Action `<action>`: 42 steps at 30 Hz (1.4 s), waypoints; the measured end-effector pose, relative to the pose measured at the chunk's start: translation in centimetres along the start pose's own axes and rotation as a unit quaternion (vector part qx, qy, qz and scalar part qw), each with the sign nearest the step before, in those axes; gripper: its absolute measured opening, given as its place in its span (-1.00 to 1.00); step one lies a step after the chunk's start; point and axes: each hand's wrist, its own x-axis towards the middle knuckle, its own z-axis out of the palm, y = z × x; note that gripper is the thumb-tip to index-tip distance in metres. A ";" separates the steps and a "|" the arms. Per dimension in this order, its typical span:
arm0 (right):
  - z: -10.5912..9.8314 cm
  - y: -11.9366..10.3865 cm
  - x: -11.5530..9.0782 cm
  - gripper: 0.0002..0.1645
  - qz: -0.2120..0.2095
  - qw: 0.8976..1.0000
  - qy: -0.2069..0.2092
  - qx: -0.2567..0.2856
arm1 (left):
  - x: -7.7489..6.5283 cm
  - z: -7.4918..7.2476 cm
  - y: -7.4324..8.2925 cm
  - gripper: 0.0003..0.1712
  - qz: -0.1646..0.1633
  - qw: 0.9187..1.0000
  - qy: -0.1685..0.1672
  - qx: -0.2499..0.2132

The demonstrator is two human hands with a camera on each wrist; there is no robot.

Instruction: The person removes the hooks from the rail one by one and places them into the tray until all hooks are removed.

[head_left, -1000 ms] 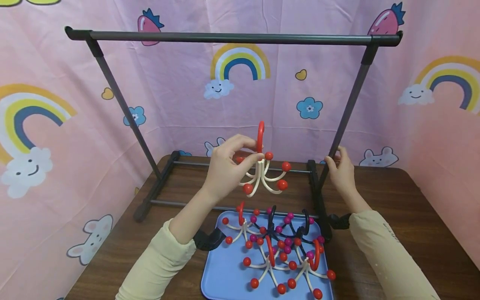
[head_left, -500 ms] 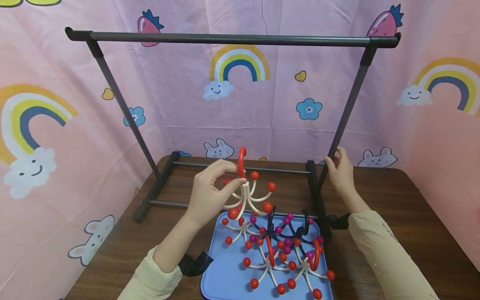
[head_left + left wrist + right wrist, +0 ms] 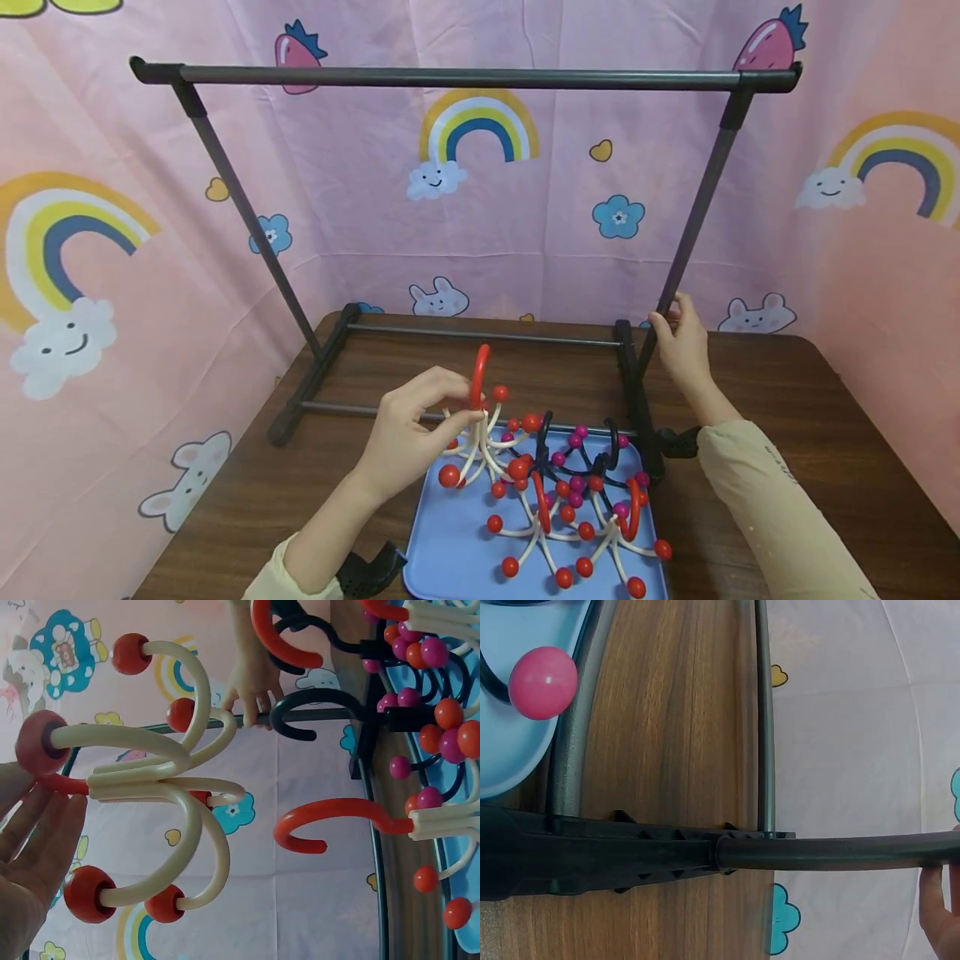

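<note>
In my left hand point(image 3: 408, 429) I pinch a multi-arm hanger point(image 3: 481, 440) at the base of its red hook, with thumb and fingertips. Its curved white arms end in red balls, and it hangs upright over the far left of the tray, overlapping a similar hanger behind. The left wrist view shows its white stem point(image 3: 135, 784) and arms up close. My right hand point(image 3: 684, 343) holds the right upright post point(image 3: 699, 208) of the dark rack, thumb on the near side. Only a thumb and part of a finger point(image 3: 933, 904) show in the right wrist view.
A blue tray point(image 3: 442, 554) stands before the rack, carrying white hangers point(image 3: 538, 523) with red hooks and black hangers point(image 3: 542, 469) with magenta balls, crowded together. The rack's top bar point(image 3: 465, 77) spans above. A patterned curtain point(image 3: 570, 192) hangs behind the wooden table point(image 3: 757, 400).
My left hand has come down and a little left with the hanger, from in front of the rack's base to the tray. The right hand has stayed on the post.
</note>
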 end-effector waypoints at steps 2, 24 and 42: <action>0.0 0.0 0.0 -0.61 -0.002 1.000 0.000 0.002 | -0.6 0.1 0.0 -0.78 0.000 1.000 -0.007 -0.003; -0.2 0.1 0.0 -0.62 -0.003 1.000 -0.006 0.007 | -6.1 1.4 0.4 -0.77 -0.063 0.995 -0.026 -0.073; -0.1 0.1 0.1 -0.62 0.000 1.000 -0.003 0.002 | -9.3 2.9 -2.6 -0.77 -0.076 0.996 -0.022 -0.045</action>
